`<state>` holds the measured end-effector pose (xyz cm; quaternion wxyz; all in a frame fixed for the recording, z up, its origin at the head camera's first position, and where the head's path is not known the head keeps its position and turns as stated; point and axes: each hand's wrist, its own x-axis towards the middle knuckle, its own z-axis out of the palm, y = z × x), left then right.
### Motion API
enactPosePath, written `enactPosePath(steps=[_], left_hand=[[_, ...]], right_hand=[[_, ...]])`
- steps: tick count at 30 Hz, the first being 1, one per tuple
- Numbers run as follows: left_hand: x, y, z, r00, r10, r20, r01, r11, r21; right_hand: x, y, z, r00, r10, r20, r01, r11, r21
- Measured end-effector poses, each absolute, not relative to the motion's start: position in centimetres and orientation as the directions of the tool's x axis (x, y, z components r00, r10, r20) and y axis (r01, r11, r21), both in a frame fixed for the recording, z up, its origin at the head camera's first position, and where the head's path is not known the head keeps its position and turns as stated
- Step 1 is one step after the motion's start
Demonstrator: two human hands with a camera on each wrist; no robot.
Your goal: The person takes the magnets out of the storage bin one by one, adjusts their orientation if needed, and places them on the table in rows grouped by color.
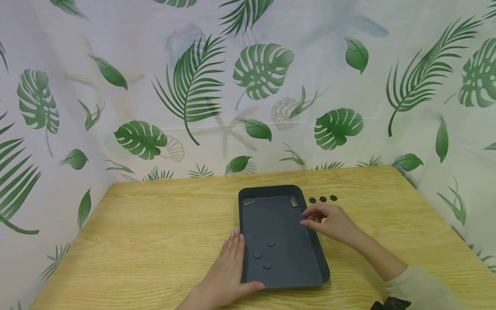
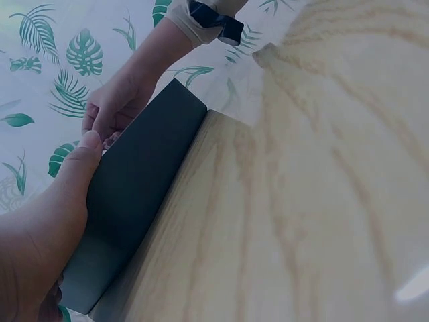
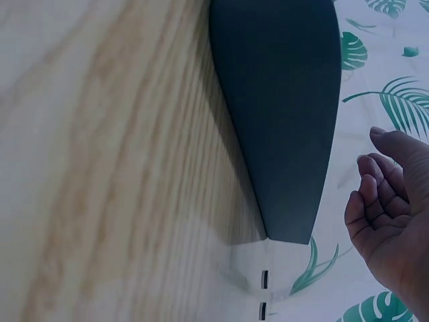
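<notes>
One dark rectangular tray (image 1: 271, 221), rounded corners | left hand (image 1: 229, 268): fingers straight | right hand (image 1: 328, 220): loosely curled

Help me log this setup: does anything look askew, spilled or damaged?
Nothing visibly spilled or damaged. Only mildly odd: the three discs in the tray lie out of line, while the three black discs outside form a row.

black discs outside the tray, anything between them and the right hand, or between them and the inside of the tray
In the head view, nothing visible stands between the right hand and the three black discs. Between them and the inside of the tray stands its raised right wall.
</notes>
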<state>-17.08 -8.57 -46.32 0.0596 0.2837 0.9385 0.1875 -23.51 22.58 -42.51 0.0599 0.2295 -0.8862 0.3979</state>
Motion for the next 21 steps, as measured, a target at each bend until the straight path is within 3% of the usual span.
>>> enactPosePath(steps=[21], left_hand=[[-17.0,-8.5,-46.2,-0.84,0.542,-0.018,0.491,0.775,0.398]], right_hand=[[-22.2,18.3,-42.9,-0.71,-0.542,0.45,-0.662,0.295,-0.689]])
